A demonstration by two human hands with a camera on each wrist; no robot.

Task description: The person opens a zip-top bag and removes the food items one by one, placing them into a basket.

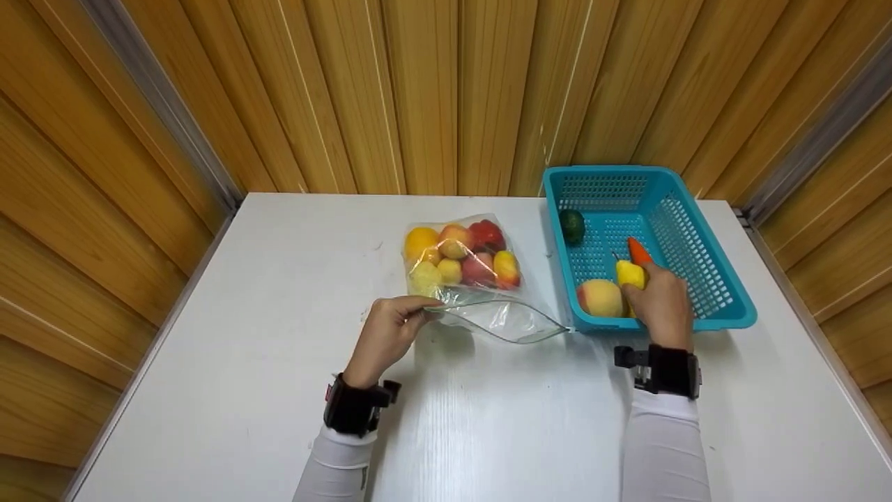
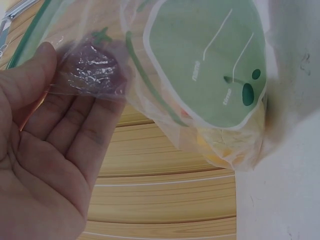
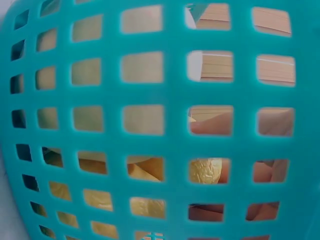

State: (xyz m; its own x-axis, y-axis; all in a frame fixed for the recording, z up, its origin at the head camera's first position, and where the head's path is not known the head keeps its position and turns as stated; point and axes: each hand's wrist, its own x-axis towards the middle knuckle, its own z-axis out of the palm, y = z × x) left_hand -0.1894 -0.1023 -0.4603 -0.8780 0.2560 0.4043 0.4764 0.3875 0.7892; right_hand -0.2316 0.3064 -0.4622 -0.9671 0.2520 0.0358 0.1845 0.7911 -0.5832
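Observation:
My left hand (image 1: 394,335) pinches the green-edged rim of a clear zip bag (image 1: 498,317) between thumb and fingers. The bag lies on the table with its mouth gaping. Inside it are an orange (image 1: 421,244), a red-and-yellow mango (image 1: 506,268) and several other fruits. In the left wrist view, a dark reddish piece with a green top (image 2: 97,65) shows through the film by the thumb. My right hand (image 1: 662,303) reaches into a blue basket (image 1: 718,261) and grips a yellow fruit with a thin stem (image 1: 629,274). The basket wall covers much of it in the right wrist view.
Beside the right hand in the basket lie a peach (image 1: 601,298) and an orange-red carrot-like piece (image 1: 637,249). A dark green vegetable (image 1: 573,226) sits by the basket's left wall. The white table (image 1: 293,279) meets wood-patterned panels (image 1: 425,97) at its back and sides.

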